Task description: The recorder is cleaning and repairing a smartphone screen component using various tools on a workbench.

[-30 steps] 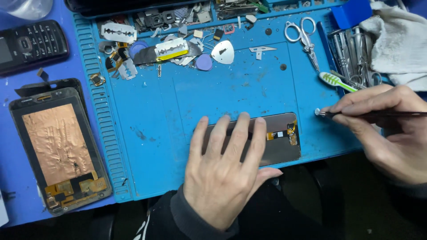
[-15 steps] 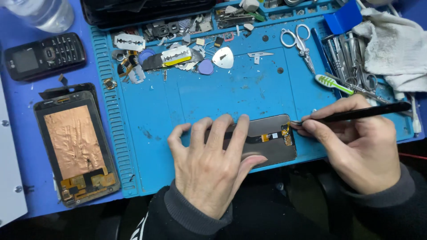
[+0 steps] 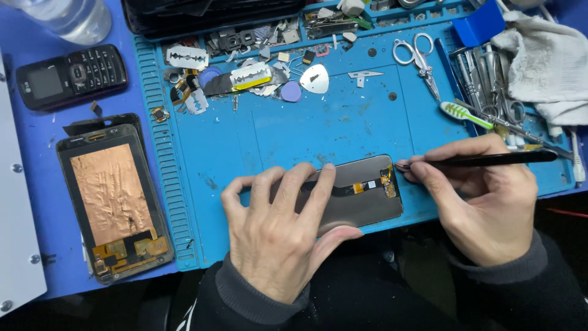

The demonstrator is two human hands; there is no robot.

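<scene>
Far left on the blue table (image 3: 24, 141): black keypad phone (image 3: 72, 76), below it an opened phone frame (image 3: 113, 202) with copper foil facing up, long axis running away from the person.

Blue mat (image 3: 275, 135) takes the middle. Along its top edge: razor blades (image 3: 187, 58), picks, small parts.

Left hand (image 3: 278, 236) lies flat on the screen panel (image 3: 361, 193), fingers spread and pressed down on its left half, thumb tucked at the near edge. Pinning it, not pinching it. The panel sits at the mat's near edge, long axis left-right, flex cable and orange connector (image 3: 387, 182) exposed at the right end.

Right hand (image 3: 490, 205) pinches black tweezers (image 3: 484, 159), fingers closed round them near the tip end. Tweezers lie almost horizontal, parallel to the panel's long axis, tip pointing left and sitting just beside the panel's top right corner, just right of the connector. Whether the tip touches the panel, can't tell. So the right hand is the nearer one to the connector; the left covers the other end.

Further right: scissors (image 3: 418, 55), green toothbrush (image 3: 467, 114), a rack of metal tools, white cloth (image 3: 545, 67).
</scene>
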